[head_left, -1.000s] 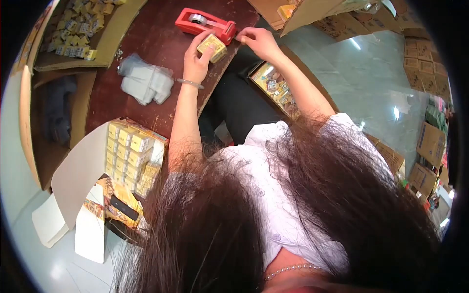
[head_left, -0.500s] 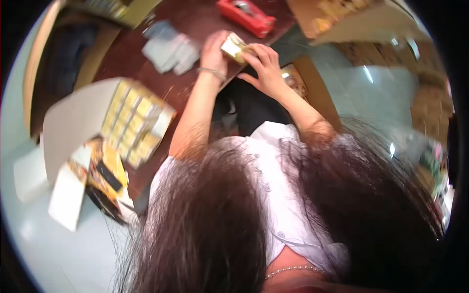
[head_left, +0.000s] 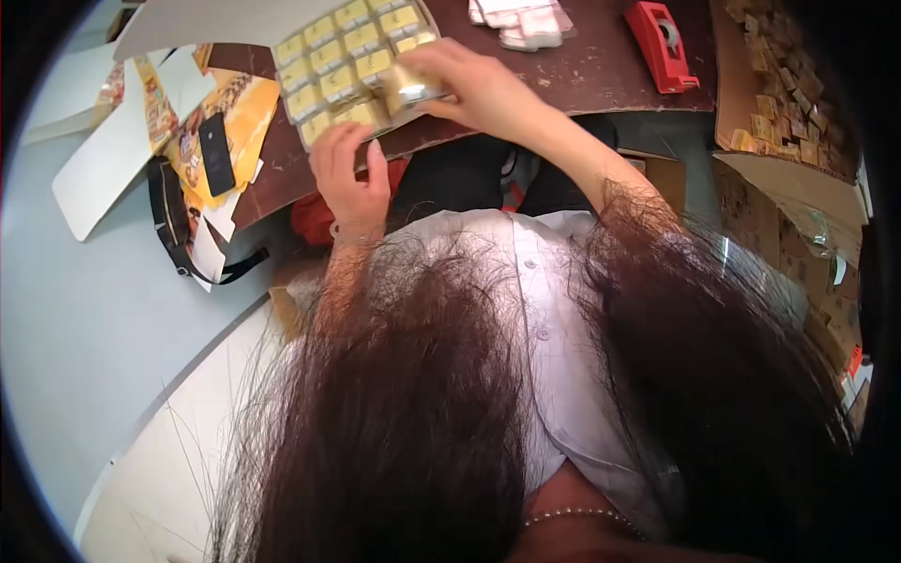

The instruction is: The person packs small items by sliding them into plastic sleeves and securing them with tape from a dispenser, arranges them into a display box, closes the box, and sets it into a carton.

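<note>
A white carton (head_left: 308, 136) on the dark red table holds rows of small yellow boxes (head_left: 337, 83). My right hand (head_left: 483, 94) is at the carton's right side, its fingers and thumb closed around a small gold box (head_left: 413, 86), which is blurred. At the carton's near edge is my left hand (head_left: 352, 180), thumb apart from the fingers and nothing held between them. Its fingertips reach the nearest yellow boxes; whether they press on them I cannot tell.
A red tape dispenser (head_left: 663, 47) and a pile of whitish packets (head_left: 527, 21) lie on the table (head_left: 601, 80). To the right stands a cardboard box (head_left: 788, 171) full of small yellowish pieces. A phone (head_left: 216, 155) rests on yellow printed packaging (head_left: 246, 103) at left.
Both hands held a small gold box farther right over the table. Now the right hand alone has it at the carton, and the left has let go. The view has turned left.
</note>
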`<state>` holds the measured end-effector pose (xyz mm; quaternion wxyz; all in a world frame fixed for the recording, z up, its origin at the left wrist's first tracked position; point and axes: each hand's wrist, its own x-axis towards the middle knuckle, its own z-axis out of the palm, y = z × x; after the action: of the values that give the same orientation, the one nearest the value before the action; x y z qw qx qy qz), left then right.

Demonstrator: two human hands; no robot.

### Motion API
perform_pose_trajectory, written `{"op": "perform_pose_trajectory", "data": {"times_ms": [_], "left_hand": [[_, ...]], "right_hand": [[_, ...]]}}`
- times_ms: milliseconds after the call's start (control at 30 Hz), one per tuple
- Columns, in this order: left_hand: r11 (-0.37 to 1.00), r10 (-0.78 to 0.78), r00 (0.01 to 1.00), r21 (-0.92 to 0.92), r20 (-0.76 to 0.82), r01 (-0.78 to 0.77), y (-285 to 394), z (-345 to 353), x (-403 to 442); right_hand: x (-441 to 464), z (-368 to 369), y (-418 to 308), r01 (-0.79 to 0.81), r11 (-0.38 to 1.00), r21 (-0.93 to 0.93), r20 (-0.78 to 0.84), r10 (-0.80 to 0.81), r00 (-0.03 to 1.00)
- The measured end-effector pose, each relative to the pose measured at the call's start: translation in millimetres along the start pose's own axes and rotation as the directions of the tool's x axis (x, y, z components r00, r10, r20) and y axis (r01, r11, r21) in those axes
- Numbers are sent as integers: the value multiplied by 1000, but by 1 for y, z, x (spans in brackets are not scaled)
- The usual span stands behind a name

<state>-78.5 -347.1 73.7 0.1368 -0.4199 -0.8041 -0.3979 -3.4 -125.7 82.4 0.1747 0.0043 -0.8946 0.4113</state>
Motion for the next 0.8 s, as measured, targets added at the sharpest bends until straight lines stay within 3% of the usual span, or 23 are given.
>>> {"op": "perform_pose_trajectory", "data": {"times_ms": [67,133,167,200,267,300,333,367,400,467,533,567,633,667,767,800], "left_hand": [[999,-32,999,30,23,31,-10,-6,-2],[981,74,985,165,158,-100,-17,0,3],[954,79,950,253,303,-160,-22,4,3],[958,109,949,224,298,-180,-24,8,-1],[920,55,944,352,326,-175,-22,12,0],[925,76,942,328,327,-189,-20,17,3],[933,86,950,311,300,-183,-16,19,3],[938,95,959,298,269,-176,-13,21,5],[943,103,967,288,235,-170,-9,24,8],[981,147,959,89,244,-173,21,34,24],[974,161,957,-196,243,-114,42,52,30],[971,174,954,-206,245,-124,48,63,32],[816,-26,921,-524,389,244,56,86,34],[813,-22,919,-528,393,245,58,96,34],[790,28,889,-554,458,260,59,122,36],[791,32,888,-554,458,258,60,126,38]], "right_hand": [[4,49,20,169,975,-142,30,-166,986],[-3,69,21,181,971,-158,-80,-195,978],[-8,60,17,118,986,-115,-13,-120,993],[-12,51,18,116,993,-26,-50,-117,992],[-7,22,46,150,956,-251,-391,-242,888],[-4,-6,47,-57,930,-362,-457,-124,881],[3,-19,82,-334,809,-484,-590,-19,807],[8,-30,123,-426,719,-548,-665,-66,744],[14,-39,143,-556,614,-560,-674,53,737],[24,-61,148,-636,727,-257,-557,427,713],[25,-70,170,-623,706,-336,-573,372,731],[19,-69,175,-632,699,-335,-584,372,722],[16,-63,177,-729,679,-88,-595,551,585],[17,-56,179,-767,605,-214,-711,442,547],[18,-64,185,-765,641,-59,-499,645,579],[20,-70,182,-765,641,-56,-501,645,577]]}}
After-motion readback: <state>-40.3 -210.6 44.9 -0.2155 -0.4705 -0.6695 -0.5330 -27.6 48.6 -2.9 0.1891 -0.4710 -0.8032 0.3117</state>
